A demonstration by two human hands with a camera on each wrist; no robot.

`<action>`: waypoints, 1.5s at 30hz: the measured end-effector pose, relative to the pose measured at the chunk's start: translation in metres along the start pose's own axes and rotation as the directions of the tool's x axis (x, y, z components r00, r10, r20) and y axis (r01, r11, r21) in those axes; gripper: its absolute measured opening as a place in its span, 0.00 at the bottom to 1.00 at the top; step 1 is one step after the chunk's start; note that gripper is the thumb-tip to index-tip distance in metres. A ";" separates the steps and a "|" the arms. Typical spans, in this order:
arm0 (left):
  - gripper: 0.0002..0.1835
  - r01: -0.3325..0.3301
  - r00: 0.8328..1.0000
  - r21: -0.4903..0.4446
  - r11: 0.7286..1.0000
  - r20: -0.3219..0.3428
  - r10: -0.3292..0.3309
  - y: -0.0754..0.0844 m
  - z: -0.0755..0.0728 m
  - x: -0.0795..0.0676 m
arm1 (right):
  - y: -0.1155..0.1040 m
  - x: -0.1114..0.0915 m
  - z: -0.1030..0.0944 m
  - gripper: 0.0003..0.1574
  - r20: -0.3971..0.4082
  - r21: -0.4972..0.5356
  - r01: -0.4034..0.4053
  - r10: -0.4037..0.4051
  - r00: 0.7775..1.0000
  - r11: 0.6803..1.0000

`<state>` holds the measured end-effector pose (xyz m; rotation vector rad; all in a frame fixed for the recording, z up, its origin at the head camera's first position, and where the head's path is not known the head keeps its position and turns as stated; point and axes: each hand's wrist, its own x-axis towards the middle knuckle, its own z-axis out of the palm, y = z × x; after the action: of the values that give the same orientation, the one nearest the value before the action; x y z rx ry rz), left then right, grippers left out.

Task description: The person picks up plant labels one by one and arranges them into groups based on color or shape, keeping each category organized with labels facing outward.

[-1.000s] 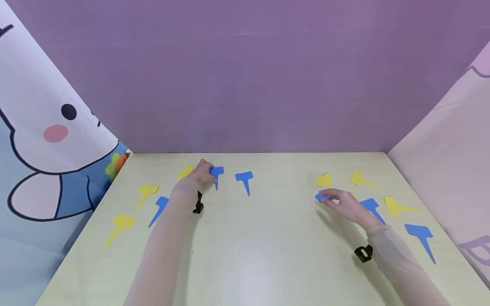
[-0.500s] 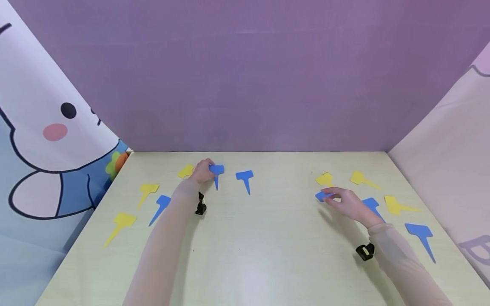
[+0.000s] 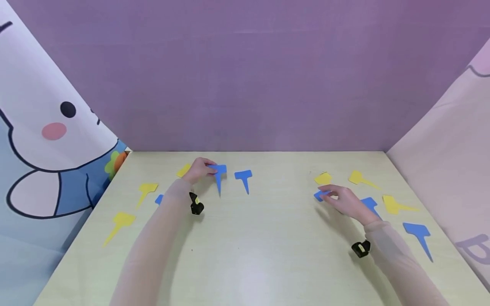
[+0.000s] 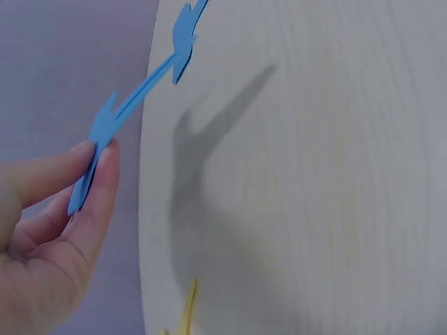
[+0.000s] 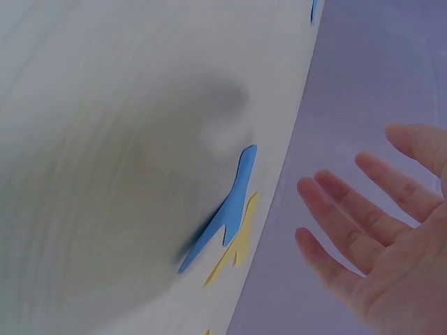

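Observation:
My left hand [image 3: 200, 170] pinches the head of a blue T-shaped plant label [image 3: 219, 175] between thumb and fingers at the back left. In the left wrist view this blue label [image 4: 105, 129] is lifted off the table, its shadow falling well below it. A second blue plant label [image 3: 244, 180] lies just to its right. Over the back right, my right hand [image 3: 344, 203] hovers with loosely bent fingers and holds nothing. Under its fingertips lies another blue plant label [image 3: 320, 196], partly hidden by the hand; beside it is a yellow plant label [image 5: 242, 241].
More yellow labels [image 3: 123, 221] and a blue label [image 3: 159, 199], mostly covered by the left forearm, lie at the left. On the right are several yellow and blue labels [image 3: 418, 233]. A purple wall cloth [image 3: 252, 85] rises behind the table [image 3: 245, 255].
The left hand has picked up the blue label, raising it and drawing it slightly toward me. The right hand stays almost in place over its blue label.

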<state>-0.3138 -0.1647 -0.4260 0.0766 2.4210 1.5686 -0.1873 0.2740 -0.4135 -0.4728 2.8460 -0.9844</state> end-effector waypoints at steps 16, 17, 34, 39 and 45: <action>0.16 0.048 0.991 0.020 0.999 0.121 -0.050 0.002 0.016 -0.032 | 0.000 0.011 0.005 0.22 -0.025 0.022 0.040 -0.040 0.999 0.999; 0.16 0.045 0.991 0.023 0.999 0.126 -0.048 0.001 0.017 -0.033 | 0.000 0.012 0.005 0.22 -0.027 0.022 0.045 -0.044 0.999 0.999; 0.14 0.056 0.987 0.095 0.994 0.145 -0.069 -0.011 0.034 -0.040 | -0.004 0.019 0.014 0.21 -0.010 0.059 0.046 -0.046 0.999 0.997; 0.14 0.073 0.984 0.067 0.995 0.156 -0.083 -0.012 0.038 -0.041 | -0.003 0.019 0.018 0.21 -0.010 0.059 0.050 -0.049 0.999 0.997; 0.13 0.099 0.984 0.032 0.995 0.143 -0.103 -0.014 0.042 -0.042 | -0.004 0.020 0.019 0.20 -0.009 0.060 0.062 -0.062 0.998 0.996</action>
<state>-0.2616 -0.1409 -0.4475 0.0689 2.2956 1.4378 -0.2014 0.2539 -0.4255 -0.5557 2.8151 -1.0810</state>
